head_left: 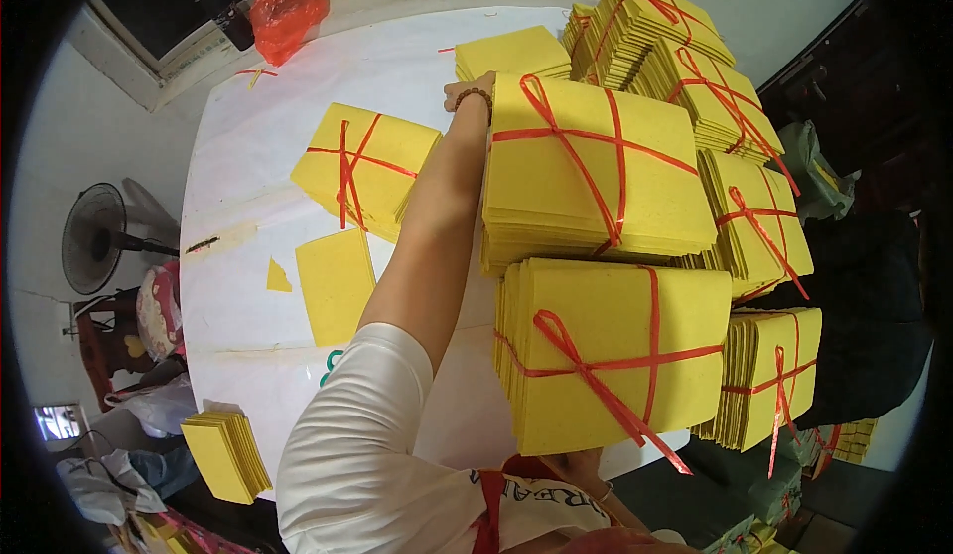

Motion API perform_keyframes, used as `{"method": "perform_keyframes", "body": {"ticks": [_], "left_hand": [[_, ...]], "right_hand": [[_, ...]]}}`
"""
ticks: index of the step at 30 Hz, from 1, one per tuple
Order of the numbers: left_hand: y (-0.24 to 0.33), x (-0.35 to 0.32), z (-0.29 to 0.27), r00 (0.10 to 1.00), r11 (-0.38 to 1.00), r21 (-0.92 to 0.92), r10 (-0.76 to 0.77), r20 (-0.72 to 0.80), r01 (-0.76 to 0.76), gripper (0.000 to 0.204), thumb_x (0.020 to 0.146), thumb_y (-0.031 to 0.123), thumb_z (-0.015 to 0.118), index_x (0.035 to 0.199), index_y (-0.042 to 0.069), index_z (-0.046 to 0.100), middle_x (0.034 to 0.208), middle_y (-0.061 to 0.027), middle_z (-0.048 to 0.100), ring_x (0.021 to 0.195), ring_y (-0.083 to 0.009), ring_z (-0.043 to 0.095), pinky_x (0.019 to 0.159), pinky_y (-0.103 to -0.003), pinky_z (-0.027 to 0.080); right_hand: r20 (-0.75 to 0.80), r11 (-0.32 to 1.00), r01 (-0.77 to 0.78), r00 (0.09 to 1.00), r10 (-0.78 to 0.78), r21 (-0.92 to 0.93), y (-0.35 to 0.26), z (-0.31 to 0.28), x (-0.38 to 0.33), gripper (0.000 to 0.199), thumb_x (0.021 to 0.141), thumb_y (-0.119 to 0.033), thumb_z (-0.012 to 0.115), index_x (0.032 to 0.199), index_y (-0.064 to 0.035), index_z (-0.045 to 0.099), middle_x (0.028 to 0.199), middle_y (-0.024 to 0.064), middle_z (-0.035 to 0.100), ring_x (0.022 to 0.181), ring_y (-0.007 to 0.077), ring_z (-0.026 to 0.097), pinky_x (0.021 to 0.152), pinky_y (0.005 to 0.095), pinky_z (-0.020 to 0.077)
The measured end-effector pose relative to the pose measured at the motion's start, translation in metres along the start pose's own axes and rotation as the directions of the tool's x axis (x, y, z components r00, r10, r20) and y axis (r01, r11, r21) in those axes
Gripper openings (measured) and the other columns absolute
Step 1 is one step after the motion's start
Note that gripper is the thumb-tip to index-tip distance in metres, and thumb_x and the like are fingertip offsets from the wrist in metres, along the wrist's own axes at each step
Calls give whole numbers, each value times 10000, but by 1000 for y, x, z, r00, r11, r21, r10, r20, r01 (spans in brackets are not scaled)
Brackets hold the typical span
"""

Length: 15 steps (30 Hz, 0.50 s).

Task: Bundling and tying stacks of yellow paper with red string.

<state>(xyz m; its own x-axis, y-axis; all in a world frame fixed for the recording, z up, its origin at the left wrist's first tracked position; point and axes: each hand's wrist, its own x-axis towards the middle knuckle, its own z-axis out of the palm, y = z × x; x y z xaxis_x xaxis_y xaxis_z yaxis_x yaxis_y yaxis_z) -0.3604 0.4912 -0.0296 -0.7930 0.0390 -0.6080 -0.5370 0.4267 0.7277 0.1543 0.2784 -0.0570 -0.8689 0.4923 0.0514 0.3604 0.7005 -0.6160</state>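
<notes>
My left arm stretches across the white table (248,157). My left hand (465,90), a bead bracelet on its wrist, grips the far left corner of a thick bundle of yellow paper (586,187) tied crosswise with red ribbon; its fingers are hidden behind the bundle. A second tied yellow bundle (596,306) is close to my chest. My right hand (584,470) holds it from underneath and is mostly hidden by it.
Several more tied yellow bundles (759,216) are piled along the right. On the table lie another tied bundle (377,157), loose yellow sheets (336,286) and an untied stack (511,53). A red plastic bag (286,8) sits far left; a fan (94,236) stands on the floor.
</notes>
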Motion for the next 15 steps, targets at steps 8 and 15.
{"method": "perform_keyframes", "body": {"ticks": [8, 15], "left_hand": [[-21, 43, 22, 963, 953, -269, 196, 188, -141, 909, 504, 352, 729, 1225, 54, 263, 1152, -183, 406, 1046, -312, 457, 855, -400, 414], [-35, 77, 45, 869, 854, -478, 384, 313, -205, 955, 482, 291, 752, 1244, 63, 223, 1152, -188, 400, 1052, -326, 448, 866, -403, 408]], "right_hand": [[43, 992, -73, 997, 69, 104, 2, 3, -3, 437, 620, -334, 731, 978, -118, 605, 1029, 62, 566, 947, 268, 526, 785, 401, 389], [39, 998, -57, 998, 57, -10, 6, 3, -8, 421, 616, -322, 729, 965, -119, 608, 1035, 58, 557, 975, 263, 503, 816, 405, 357]]}}
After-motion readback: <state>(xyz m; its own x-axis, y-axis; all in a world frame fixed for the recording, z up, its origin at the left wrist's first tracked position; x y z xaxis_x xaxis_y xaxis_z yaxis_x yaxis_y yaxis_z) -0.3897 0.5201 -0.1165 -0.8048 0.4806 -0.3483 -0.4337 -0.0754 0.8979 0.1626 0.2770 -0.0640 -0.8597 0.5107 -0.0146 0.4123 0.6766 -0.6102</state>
